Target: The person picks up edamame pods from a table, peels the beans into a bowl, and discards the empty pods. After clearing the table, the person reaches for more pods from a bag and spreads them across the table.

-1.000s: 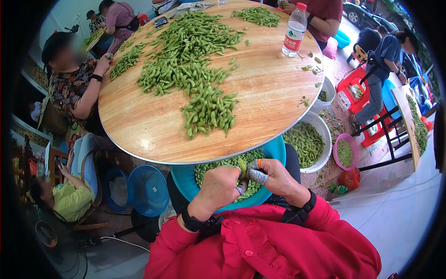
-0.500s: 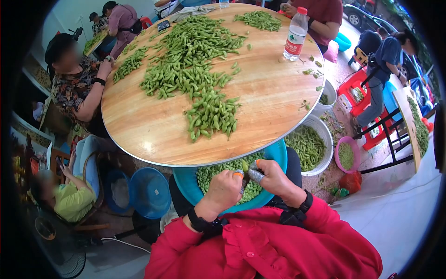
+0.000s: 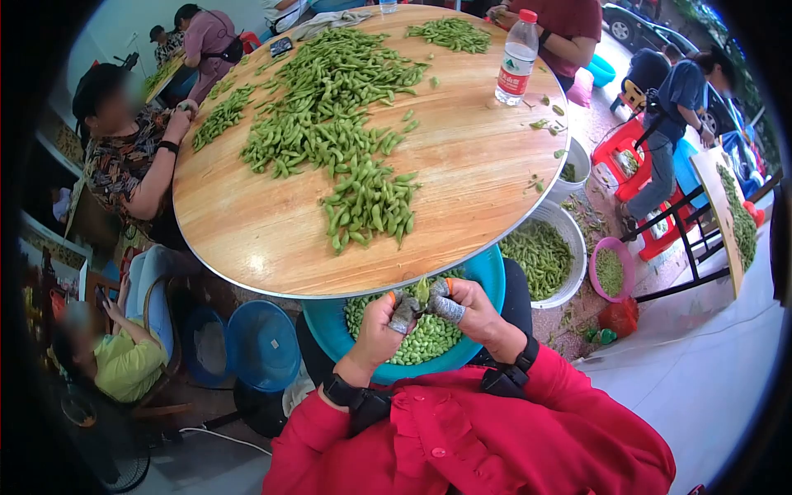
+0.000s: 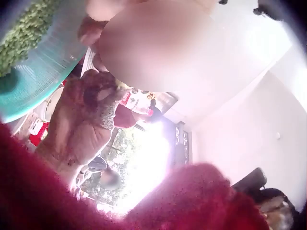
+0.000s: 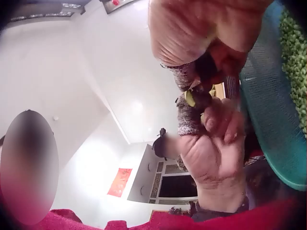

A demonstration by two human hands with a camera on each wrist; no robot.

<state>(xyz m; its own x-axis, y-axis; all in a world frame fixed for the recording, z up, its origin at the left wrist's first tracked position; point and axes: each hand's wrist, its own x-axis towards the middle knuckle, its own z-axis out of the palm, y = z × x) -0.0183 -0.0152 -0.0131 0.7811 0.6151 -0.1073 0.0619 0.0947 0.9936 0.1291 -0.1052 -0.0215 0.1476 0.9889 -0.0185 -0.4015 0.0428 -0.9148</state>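
Both hands meet over a teal basin (image 3: 320, 332) of shelled green beans (image 3: 417, 342). Between them is a green edamame pod (image 3: 422, 290), its tip showing above the fingertips. The left hand (image 3: 377, 334) pinches it from the left, a grey knitted cover on its thumb. From the other side the right hand (image 3: 483, 316) pinches the same pod, its thumb covered likewise, with orange at the edge. In the right wrist view a bit of the pod (image 5: 190, 99) shows yellow-green between the covered thumbs. Curled fingers hide the rest of it.
A round wooden table (image 3: 470, 206) right ahead bears a heap of edamame pods (image 3: 334, 91) and a water bottle (image 3: 517, 59). To the right stand a white basket (image 3: 575, 239) of pods and a pink basin (image 3: 629, 262). Blue basins (image 3: 264, 342) stand at left. Other people sit around.
The hands have turned so that both grey thumb covers now face up around the pod. The pod has shifted slightly left in the view. Table and basins keep their places.
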